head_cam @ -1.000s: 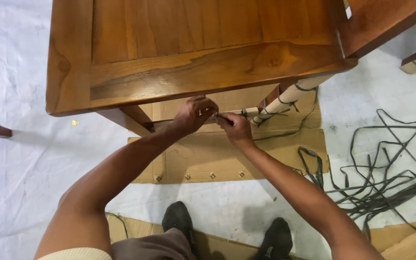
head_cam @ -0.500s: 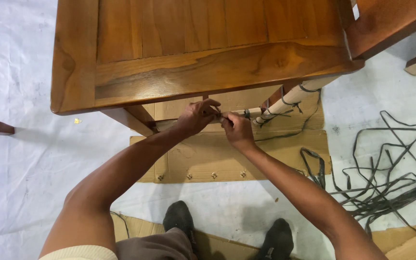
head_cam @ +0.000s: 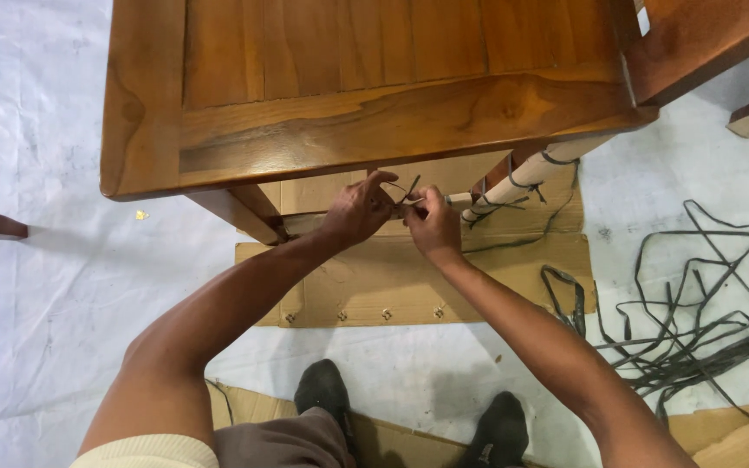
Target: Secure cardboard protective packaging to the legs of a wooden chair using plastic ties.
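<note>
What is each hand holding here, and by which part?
Both hands, left and right, pinch a thin dark strap near its loose end, under the table edge. The exact grip point is hidden by the fingers.

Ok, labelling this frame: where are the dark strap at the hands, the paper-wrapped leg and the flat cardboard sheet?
dark strap (head_cam: 408, 192), head view, loose end
paper-wrapped leg (head_cam: 522, 176), head view, middle
flat cardboard sheet (head_cam: 366, 282), head view, bare middle

Bright, even overhead light fills the scene, drawing a soft sheen along the front rail of the varnished wooden table (head_cam: 374, 121). A dark shadow pools beneath it, and softer ones trail the forearms across the white floor sheet (head_cam: 54, 286). Focus holds sharp at centre; the wide lens bends straight edges slightly near the corners.
</note>
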